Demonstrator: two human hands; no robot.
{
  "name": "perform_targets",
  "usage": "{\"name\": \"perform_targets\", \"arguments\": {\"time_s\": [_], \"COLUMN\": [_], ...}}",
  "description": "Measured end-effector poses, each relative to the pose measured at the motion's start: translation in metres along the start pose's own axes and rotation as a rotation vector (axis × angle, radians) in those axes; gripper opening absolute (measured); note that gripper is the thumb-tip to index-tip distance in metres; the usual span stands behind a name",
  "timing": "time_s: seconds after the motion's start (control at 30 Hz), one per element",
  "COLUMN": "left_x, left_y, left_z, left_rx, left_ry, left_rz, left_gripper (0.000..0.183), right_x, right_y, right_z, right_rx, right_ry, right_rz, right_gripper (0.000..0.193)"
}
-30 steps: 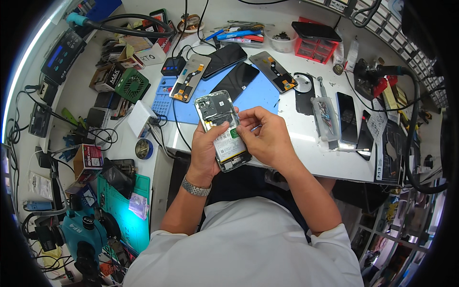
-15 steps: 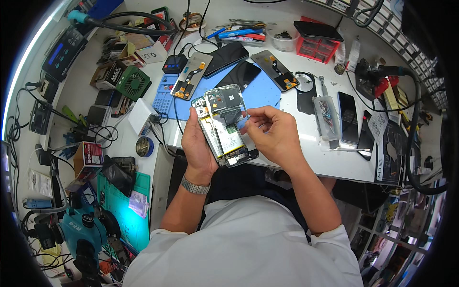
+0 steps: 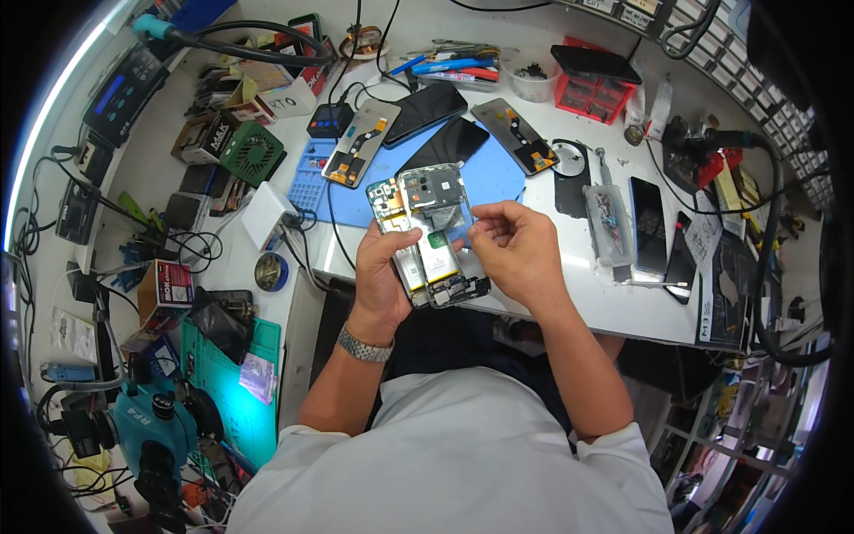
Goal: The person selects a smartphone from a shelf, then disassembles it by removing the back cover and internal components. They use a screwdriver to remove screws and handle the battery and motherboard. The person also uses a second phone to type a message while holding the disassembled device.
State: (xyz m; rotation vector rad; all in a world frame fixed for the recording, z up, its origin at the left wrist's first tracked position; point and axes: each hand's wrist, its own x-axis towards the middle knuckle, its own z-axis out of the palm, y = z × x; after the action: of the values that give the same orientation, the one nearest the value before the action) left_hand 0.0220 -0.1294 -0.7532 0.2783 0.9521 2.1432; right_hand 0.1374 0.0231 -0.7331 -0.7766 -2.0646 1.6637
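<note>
An opened smartphone (image 3: 438, 258) is held over the desk's front edge, its battery, circuit board and black upper cover exposed. My left hand (image 3: 381, 276) grips it from the left, the thumb lying across the middle of the inner parts. At the phone's right edge is my right hand (image 3: 518, 254), its thumb and index finger pinched together and the other fingers curled. Whatever sits between those fingertips is too small to make out. Behind the phone lies a blue mat (image 3: 494, 182) bearing a black phone screen (image 3: 447, 145).
Two detached screen assemblies, one left (image 3: 363, 142) and one right (image 3: 518, 135), lie around the mat. A clear tray of small parts (image 3: 608, 227) and a dark phone (image 3: 648, 222) are to the right. A teal microscope (image 3: 156, 436) stands at lower left.
My left thumb has moved from the phone's left side onto its inner parts. The phone has shifted slightly right and turned a little. My right hand stays by its right edge.
</note>
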Motion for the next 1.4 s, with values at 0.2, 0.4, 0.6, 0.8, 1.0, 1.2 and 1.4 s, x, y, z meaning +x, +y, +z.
{"name": "perform_targets", "arguments": {"time_s": [0.2,0.4,0.6,0.8,1.0,1.2,1.4], "left_x": [0.012,0.025,0.027,0.041,0.023,0.003,-0.016], "left_y": [-0.005,-0.023,-0.032,-0.040,-0.018,0.000,0.013], "left_z": [0.003,0.024,0.039,0.005,0.013,-0.009,-0.017], "left_rx": [-0.011,0.081,0.131,0.450,0.668,0.723,0.352], "left_ry": [0.113,0.198,0.198,0.043,0.245,0.230,0.181], "left_rz": [-0.075,0.012,0.066,0.077,0.100,0.057,-0.034], "left_gripper": [0.053,0.042,0.039,0.050,0.074,0.053,0.034], "right_x": [0.013,0.022,0.019,0.016,0.011,-0.004,-0.010], "right_y": [-0.001,-0.012,-0.024,-0.026,-0.025,-0.021,-0.028], "right_z": [-0.013,-0.031,-0.037,-0.028,-0.015,0.014,0.028], "right_rx": [0.250,0.319,0.246,0.129,0.061,0.039,-0.149], "right_ry": [-0.061,-0.047,-0.031,-0.029,-0.057,-0.076,-0.148], "right_rz": [0.046,-0.019,-0.073,-0.112,-0.131,-0.145,-0.236], "right_gripper": [0.030,0.034,0.045,0.044,0.044,0.044,0.035]}}
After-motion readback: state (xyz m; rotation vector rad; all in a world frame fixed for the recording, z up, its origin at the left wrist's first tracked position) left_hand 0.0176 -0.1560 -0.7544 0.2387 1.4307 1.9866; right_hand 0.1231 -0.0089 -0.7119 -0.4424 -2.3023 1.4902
